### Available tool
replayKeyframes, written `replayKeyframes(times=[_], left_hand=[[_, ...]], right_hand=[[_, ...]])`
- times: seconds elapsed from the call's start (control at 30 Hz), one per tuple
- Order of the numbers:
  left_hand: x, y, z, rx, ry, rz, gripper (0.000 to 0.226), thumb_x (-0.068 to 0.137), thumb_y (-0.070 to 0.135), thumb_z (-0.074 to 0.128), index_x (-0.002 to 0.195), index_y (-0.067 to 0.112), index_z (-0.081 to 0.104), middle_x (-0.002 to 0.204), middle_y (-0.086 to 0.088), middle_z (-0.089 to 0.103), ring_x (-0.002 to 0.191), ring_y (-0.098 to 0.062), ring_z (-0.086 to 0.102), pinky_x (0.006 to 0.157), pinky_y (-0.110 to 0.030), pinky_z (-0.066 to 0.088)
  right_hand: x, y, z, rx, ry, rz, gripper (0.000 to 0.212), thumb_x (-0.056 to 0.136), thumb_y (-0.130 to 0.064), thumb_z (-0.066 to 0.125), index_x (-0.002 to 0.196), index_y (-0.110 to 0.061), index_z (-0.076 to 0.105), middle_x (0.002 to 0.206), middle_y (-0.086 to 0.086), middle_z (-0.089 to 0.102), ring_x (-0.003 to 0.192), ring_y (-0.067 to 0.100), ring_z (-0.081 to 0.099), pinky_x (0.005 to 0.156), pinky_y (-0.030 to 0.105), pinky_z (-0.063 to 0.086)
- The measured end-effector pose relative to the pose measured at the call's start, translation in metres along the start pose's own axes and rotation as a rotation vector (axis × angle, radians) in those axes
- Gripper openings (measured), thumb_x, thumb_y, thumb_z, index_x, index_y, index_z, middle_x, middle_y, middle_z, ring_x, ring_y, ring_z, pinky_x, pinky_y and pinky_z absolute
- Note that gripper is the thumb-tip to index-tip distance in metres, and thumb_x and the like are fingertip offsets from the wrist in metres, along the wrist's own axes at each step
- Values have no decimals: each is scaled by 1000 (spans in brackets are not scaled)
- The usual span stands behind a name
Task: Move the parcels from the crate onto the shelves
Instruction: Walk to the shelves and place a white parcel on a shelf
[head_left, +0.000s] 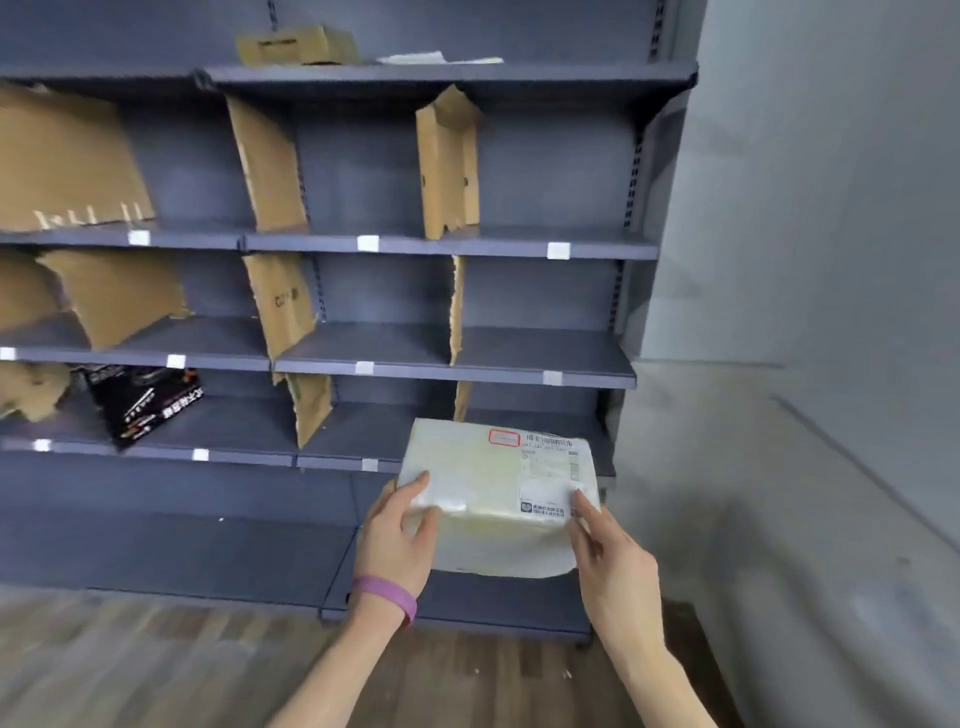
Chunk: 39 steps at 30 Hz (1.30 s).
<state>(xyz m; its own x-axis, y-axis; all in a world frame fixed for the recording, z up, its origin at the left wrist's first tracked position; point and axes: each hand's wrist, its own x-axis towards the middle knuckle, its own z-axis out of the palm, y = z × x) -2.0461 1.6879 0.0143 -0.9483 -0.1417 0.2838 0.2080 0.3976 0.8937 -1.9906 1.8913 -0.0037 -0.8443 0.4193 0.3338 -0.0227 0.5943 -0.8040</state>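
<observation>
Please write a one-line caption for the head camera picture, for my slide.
A left hand and a right hand hold a white parcel before grey shelves with cardboard dividers.

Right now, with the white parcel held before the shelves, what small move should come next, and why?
Probably ease the white parcel forward onto the lower shelf behind it: the left hand and right hand both grip it at that shelf's height, and its visible surface is bare.
</observation>
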Motion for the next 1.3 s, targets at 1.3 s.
replayKeyframes(times=[1.3], left_hand=[[293,21,161,-300,99,298,42,76,11,76,96,47,64,115,34,49,103,14,51,74,-14,45]], right_hand=[[315,36,47,360,178,-77,34,82,-33,70,99,-62,64,122,-35,54,109,-23,49,88,-3,36]])
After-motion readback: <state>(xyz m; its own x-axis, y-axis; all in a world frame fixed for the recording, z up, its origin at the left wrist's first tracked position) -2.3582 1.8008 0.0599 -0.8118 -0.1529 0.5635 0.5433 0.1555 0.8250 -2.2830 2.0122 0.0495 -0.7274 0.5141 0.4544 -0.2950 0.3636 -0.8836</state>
